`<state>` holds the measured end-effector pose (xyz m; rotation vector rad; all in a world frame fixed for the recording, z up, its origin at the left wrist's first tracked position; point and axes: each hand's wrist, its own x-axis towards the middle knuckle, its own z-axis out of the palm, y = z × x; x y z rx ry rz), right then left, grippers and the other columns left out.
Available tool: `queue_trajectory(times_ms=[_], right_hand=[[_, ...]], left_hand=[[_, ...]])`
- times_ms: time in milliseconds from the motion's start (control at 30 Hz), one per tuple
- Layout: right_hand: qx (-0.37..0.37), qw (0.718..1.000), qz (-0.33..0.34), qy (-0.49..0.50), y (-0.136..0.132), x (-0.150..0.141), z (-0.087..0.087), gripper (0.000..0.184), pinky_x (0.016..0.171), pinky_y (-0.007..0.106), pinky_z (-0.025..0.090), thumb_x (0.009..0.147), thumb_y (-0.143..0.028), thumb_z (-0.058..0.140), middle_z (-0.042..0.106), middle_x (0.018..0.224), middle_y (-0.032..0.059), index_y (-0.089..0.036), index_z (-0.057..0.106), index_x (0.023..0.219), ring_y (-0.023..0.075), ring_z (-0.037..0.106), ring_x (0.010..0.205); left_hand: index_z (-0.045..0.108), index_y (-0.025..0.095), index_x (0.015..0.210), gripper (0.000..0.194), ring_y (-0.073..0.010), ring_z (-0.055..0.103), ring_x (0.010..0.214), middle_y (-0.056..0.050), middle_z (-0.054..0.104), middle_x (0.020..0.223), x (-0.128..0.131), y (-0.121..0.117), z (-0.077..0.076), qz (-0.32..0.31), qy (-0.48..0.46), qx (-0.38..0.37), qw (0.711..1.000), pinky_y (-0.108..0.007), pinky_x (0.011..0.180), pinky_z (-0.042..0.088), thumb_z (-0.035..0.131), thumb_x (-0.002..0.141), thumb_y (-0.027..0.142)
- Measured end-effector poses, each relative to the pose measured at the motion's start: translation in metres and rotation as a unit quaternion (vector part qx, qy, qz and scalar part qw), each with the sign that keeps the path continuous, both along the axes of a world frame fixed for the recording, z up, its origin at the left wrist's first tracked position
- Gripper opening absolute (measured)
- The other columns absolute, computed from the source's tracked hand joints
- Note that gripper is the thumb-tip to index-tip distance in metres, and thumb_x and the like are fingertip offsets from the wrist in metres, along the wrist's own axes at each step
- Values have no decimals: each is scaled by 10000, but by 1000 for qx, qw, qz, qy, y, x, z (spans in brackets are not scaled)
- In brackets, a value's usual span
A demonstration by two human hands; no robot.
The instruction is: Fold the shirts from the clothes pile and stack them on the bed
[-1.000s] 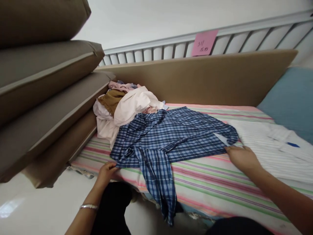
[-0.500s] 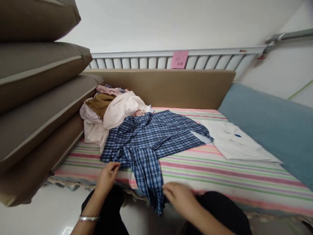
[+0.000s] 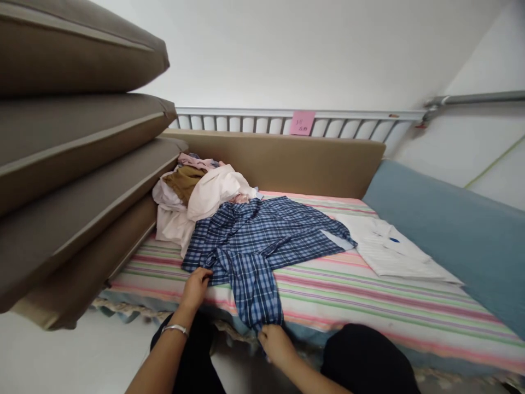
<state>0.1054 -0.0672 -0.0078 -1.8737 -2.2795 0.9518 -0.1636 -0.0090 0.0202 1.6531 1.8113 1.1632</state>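
One blue plaid shirt, spread on a striped bed, between a heap of clothes and a folded white striped shirt; its back portion meets the heap, its opposite end lies against the white shirt. Condition: creased, body laid fairly flat, one sleeve brought out to the near side. Left hand: at the near left corner of the body, fingers bent in close to the thumb; whether cloth is pinched between them cannot be told. Right hand: fingers closed on the lower end of the sleeve, at the front edge of the bed. Step in hand, as judged: setting the sleeve straight. The next move would call for a firm hold on the sleeve end, the body kept from dragging along with it. Orientation: long axis of the body left to right, along the bed, slanting slightly nearer at the right; the sleeve set crosswise, pointing toward the person and hanging past the front edge. Collar not made out; the sleeve's position suggests that end lies toward the heap. Adjacent: stacked brown cushions, left; brown panel, behind.
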Motion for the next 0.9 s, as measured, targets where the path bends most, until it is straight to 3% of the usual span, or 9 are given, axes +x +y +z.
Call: queue_trajectory(times_ms=[67,133,233,333,433,533,633,767,900], right_hand=[[20,999,36,-18,-4,22,13,332,599,256,445,817,-227,393,663,620,35,-211,653,612,185,652,665],[50,995,77,-38,3,52,43,333,593,238,420,801,-196,380,662,645,27,-202,649,606,161,629,651],[93,984,127,-87,38,94,124,298,612,231,393,782,-189,399,673,716,33,-194,657,635,149,605,673],[139,959,144,-198,90,108,217,262,630,241,371,777,-210,445,669,709,43,-193,645,608,160,587,679],[217,933,99,-270,135,99,272,254,639,253,365,797,-270,459,683,783,61,-200,664,664,181,586,723],[249,936,26,-246,158,92,262,259,675,269,383,815,-314,451,691,934,65,-225,693,833,206,597,822],[235,958,-51,-153,156,104,212,255,731,272,391,812,-315,466,681,1001,57,-235,684,918,204,594,896],[169,973,-147,-51,140,143,153,175,728,258,391,778,-254,501,687,869,37,-207,667,758,188,604,863],[113,964,-241,0,138,179,131,138,613,217,404,755,-196,525,657,713,23,-165,615,656,134,614,656]], left_hand=[[686,196,779,248,-206,604,862,-71,674,839,-1,0,-2,-4,-3,4,1000,-376,884,453,491,660,100],[685,195,750,245,-203,601,856,-75,671,837,-1,1,-5,-4,-7,7,1000,-365,876,454,481,661,93],[679,203,705,236,-203,595,850,-71,664,822,-2,3,-9,-3,-15,7,1000,-360,873,450,473,658,97],[677,212,689,235,-221,593,836,-69,658,791,-3,5,-10,2,-17,2,1000,-380,860,450,466,652,113],[677,215,686,232,-243,594,831,-76,657,784,-2,8,-9,6,-12,-1,1000,-399,845,453,462,647,138],[680,224,672,219,-258,603,822,-80,664,780,-3,11,-10,8,-11,1,1000,-410,837,463,472,631,167],[687,235,659,196,-268,616,807,-84,680,769,-6,14,-15,6,-20,1,1000,-415,829,479,500,609,204],[698,240,690,199,-262,629,828,-80,698,801,-12,16,-24,-2,-2,5,1000,-398,839,494,513,621,258],[704,221,743,264,-248,649,840,-80,708,848,-19,19,-31,-11,53,2,999,-390,835,516,470,670,319]])
